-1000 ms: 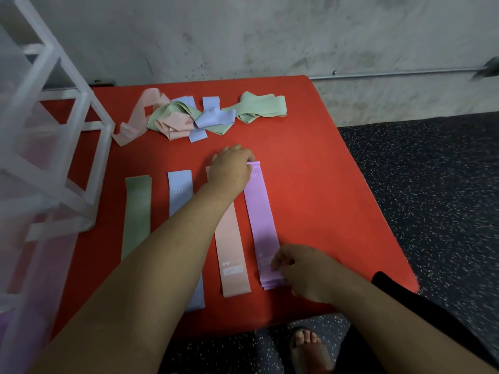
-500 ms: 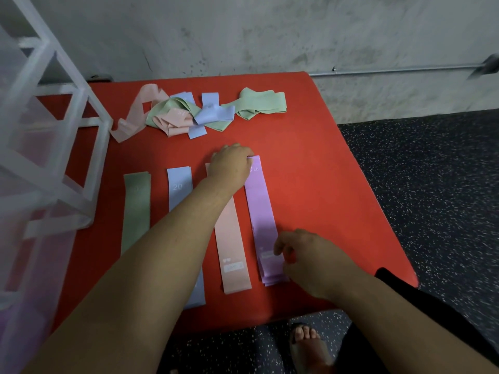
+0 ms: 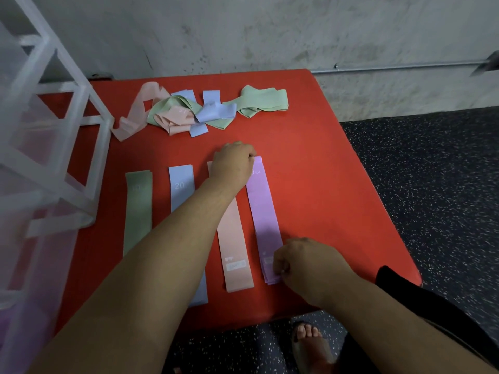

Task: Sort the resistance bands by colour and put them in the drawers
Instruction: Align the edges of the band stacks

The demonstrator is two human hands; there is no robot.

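Red table is carrying sorted resistance bands, beside the translucent drawer unit.
Purple band is lying rightmost; left hand is seemingly pinching its far end, right hand is pinching its near end.

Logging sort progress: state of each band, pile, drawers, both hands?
purple bands: flat stack, held at both ends
pink band: flat
blue band: flat, partly hidden
green band: flat
mixed pile: tangled, unsorted
drawer unit: drawers' state unclear
left hand: grips purple far end
right hand: pinches purple near end
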